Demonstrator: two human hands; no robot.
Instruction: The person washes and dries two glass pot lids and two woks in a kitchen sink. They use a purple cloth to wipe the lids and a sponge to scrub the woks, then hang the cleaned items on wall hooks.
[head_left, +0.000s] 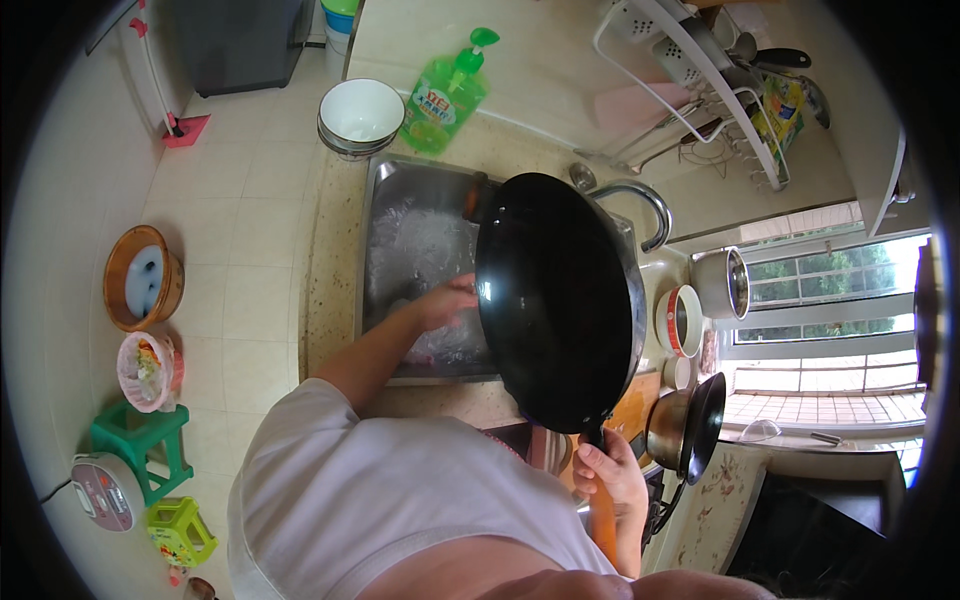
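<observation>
A large black wok (555, 300) is held tilted over the right part of the stainless steel sink (386, 176), its dark inside showing. My right hand (611, 472) is closed around the wok's long handle, whose lower part (602, 525) is orange-brown. A short helper handle (474, 199) sticks out from the wok's far left rim. My left hand (448, 301) reaches over the sink to the wok's left side. Its fingertips pass behind the rim, so I cannot tell what they grip. Rippling water (420, 247) shows in the sink. The curved faucet (660, 217) is beyond the wok.
Stacked bowls (361, 112) and a green dish soap bottle (444, 101) stand behind the sink. A rack (697, 82) with utensils hangs at upper right. Bowls (680, 321), a pot (720, 283) and another pan (703, 427) are at right. Stools (142, 442) and a tub (142, 277) stand left.
</observation>
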